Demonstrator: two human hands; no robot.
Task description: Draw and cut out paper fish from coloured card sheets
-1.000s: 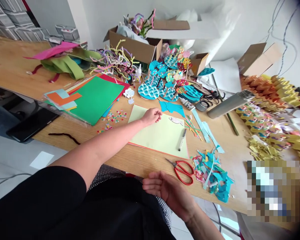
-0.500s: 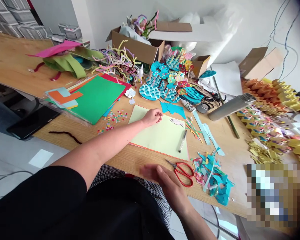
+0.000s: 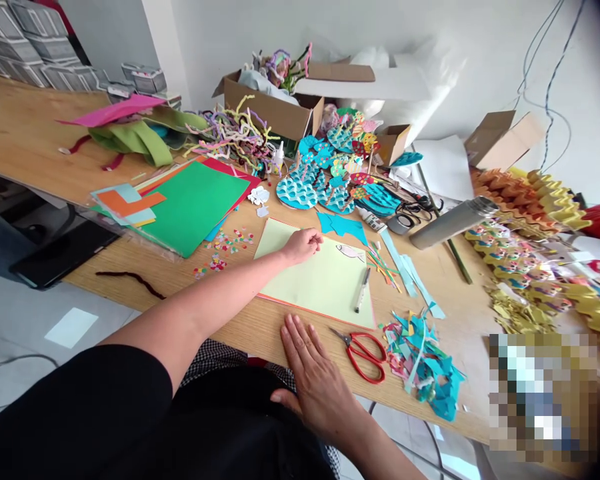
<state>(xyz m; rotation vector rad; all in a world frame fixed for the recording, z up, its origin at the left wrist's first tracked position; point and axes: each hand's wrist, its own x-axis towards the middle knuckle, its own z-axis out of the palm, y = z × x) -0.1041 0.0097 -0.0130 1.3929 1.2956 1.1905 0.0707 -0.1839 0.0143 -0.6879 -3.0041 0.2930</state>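
Observation:
My left hand [image 3: 304,245] is over the upper part of a pale green sheet of paper [image 3: 310,287], its fingers curled together; whatever they may hold is hidden. To its right, a paper fish [image 3: 351,252] with a black outline lies on the sheet, above a capped pen [image 3: 363,291]. My right hand [image 3: 316,377] is flat at the table's front edge, fingers stretched out and thumb apart, holding nothing. Just right of it are red-handled scissors [image 3: 364,353], closed, with their tips toward the sheet.
Blue paper scraps [image 3: 437,377] are heaped to the right of the scissors. A green sheet [image 3: 200,200] tops a paper stack at left, beside scattered paper dots [image 3: 230,243]. Behind stand blue paper crafts [image 3: 300,190], a grey flask [image 3: 450,223] and a cardboard box [image 3: 270,110].
My right hand has turned palm down and flattened onto the table edge, left of the scissors. My left hand stays curled over the pale green sheet. The view has shifted slightly.

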